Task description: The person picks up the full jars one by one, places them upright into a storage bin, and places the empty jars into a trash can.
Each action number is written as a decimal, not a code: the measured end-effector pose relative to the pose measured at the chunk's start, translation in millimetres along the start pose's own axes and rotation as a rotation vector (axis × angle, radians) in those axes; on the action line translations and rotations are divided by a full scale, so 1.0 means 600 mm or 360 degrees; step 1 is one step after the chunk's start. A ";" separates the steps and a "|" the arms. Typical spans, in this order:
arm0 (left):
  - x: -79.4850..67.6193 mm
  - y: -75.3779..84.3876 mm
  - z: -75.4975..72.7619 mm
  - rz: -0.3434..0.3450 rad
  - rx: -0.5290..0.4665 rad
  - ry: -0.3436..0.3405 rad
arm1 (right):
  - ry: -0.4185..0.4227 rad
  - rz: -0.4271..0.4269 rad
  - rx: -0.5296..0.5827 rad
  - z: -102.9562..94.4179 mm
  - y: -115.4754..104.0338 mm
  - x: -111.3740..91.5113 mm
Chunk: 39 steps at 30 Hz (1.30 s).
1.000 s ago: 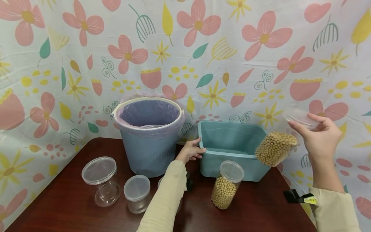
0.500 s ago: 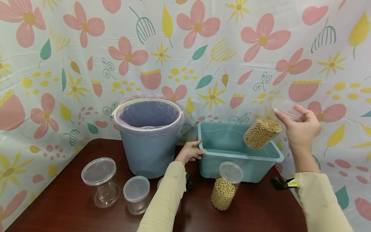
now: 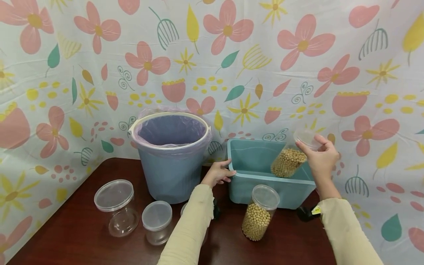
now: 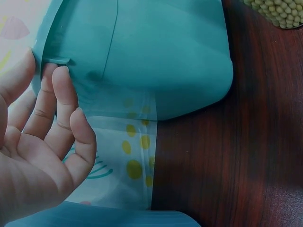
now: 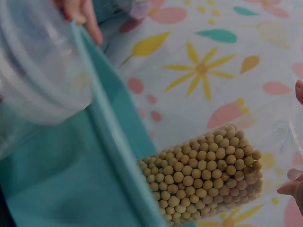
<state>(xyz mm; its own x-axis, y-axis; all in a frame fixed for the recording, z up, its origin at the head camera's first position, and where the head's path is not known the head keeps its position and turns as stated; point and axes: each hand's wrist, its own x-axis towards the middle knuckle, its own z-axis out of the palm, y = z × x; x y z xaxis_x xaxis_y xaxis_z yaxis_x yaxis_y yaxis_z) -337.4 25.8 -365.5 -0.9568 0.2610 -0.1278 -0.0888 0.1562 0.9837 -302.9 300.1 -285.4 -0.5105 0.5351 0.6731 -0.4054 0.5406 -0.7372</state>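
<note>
My left hand (image 3: 218,173) grips the left end of a teal plastic bin (image 3: 288,194); in the left wrist view its fingertips (image 4: 60,75) tuck under the rim. Held by its clear lid in my right hand (image 3: 321,156), a clear jar of soybeans (image 3: 289,162) tilts with its bottom toward the lower left. The jar's base is inside the bin's opening, behind the front rim. From the right wrist, the beans (image 5: 203,175) show through the jar wall, partly hidden by the teal rim (image 5: 116,142). Only bits of right fingers (image 5: 294,189) show there.
A second lidded jar of soybeans (image 3: 256,221) stands before the bin. Left of the bin is a blue bucket (image 3: 170,173) with a purple liner. Clear lidded jars (image 3: 120,219) stand at the front left, one mostly behind my left forearm. Flowered cloth (image 3: 238,73) hangs behind.
My right hand has carried the soybean jar left and down, from beyond the bin's right end into its opening. My left hand stays on the rim.
</note>
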 end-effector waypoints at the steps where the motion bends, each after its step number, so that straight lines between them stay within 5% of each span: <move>1: -0.001 0.001 0.000 0.0001 -0.0002 0.0001 | -0.0018 0.0013 -0.0027 0.000 0.007 -0.002; 5: -0.003 0.003 0.000 0.0010 -0.0010 0.0014 | -0.0100 0.0085 -0.0068 0.004 0.066 -0.002; 12: -0.001 0.006 0.000 0.0014 -0.0016 0.0035 | -0.0128 0.0018 -0.0148 0.029 0.247 0.018; 16: -0.001 0.006 0.001 0.0011 -0.0015 0.0038 | -0.0227 -0.0030 -0.0227 0.025 0.226 -0.002; 24: 0.000 0.003 0.001 0.0016 -0.0006 0.0042 | -0.0452 -0.0156 -0.0400 -0.006 0.107 -0.045; 39: 0.001 -0.004 0.002 0.0005 -0.0024 0.0031 | -0.0857 -0.0180 -0.0790 -0.013 0.129 -0.061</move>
<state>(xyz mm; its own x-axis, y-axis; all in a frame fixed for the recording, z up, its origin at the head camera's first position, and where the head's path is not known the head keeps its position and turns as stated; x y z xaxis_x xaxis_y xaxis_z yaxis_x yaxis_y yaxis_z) -337.6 26.6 -368.0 -0.9624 0.2427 -0.1222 -0.0896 0.1412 0.9859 -309.7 327.4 -366.6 -0.8389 0.1350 0.5273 -0.1523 0.8718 -0.4655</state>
